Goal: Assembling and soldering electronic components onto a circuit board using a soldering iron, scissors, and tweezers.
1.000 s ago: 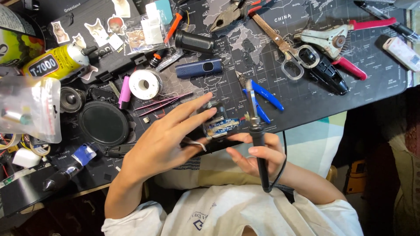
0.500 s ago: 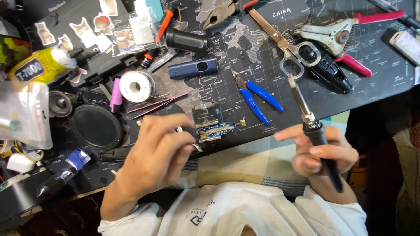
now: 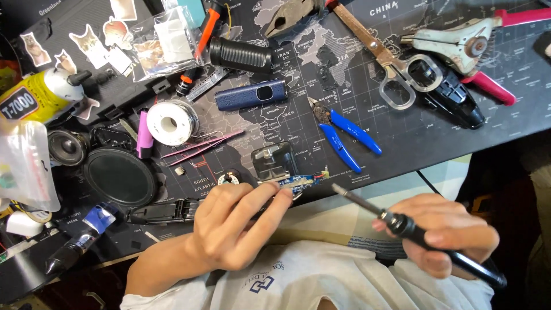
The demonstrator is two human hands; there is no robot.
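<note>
In the head view, the left hand lies at the near edge of the table. Its grip is half closed: the fingers are curled and the fingertips press on a small circuit board, which is blue, thin and flat, with tiny parts on it. The board rests on the dark mat just in front of a small metal clamp with a shiny grey surface. I cannot tell if the thumb is under the board, because the fingers hide it.

The right hand is well apart from the left one, off the table edge and above the lap. Its grip is clenched around a soldering iron. The handle is black, round and smooth, and the metal tip is thin and grey. The tip points up and left toward the board, near it but not touching.

On the table behind the board lie blue-handled cutters, pink tweezers with fine points, and a spool of solder wire, round and silver. Farther back there are a dark blue oblong case, a ribbed black cylinder and scissors with clear handles. A round black lid is at the left.
</note>
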